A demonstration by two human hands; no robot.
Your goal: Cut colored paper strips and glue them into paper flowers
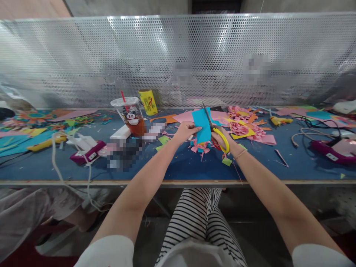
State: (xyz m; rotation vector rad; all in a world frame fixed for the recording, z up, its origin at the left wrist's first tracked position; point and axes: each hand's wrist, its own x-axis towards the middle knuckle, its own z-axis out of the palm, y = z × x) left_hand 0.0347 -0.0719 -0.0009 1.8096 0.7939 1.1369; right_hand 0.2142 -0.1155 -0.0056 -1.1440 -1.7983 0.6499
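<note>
My left hand (pixel 187 132) pinches the left edge of a blue sheet of paper (pixel 201 125), held up above the table. In my right hand (pixel 220 139) is a pair of scissors (pixel 224 144) with yellow and red handles. The dark blades run upward along the paper's right edge; whether they touch it I cannot tell. Below the sheet lies a pink paper flower (pixel 200 147), partly hidden by it. More pink paper flowers (pixel 241 128) and a yellow paper piece (pixel 244 134) lie right of my right hand.
A drink cup (pixel 132 118) with a red straw stands left, beside a yellow box (pixel 148 101). Purple power strips (pixel 87 151) with cables sit on both sides. Yellow glue guns (pixel 280 121) lie about. A perforated metal screen (pixel 167 55) closes off the back.
</note>
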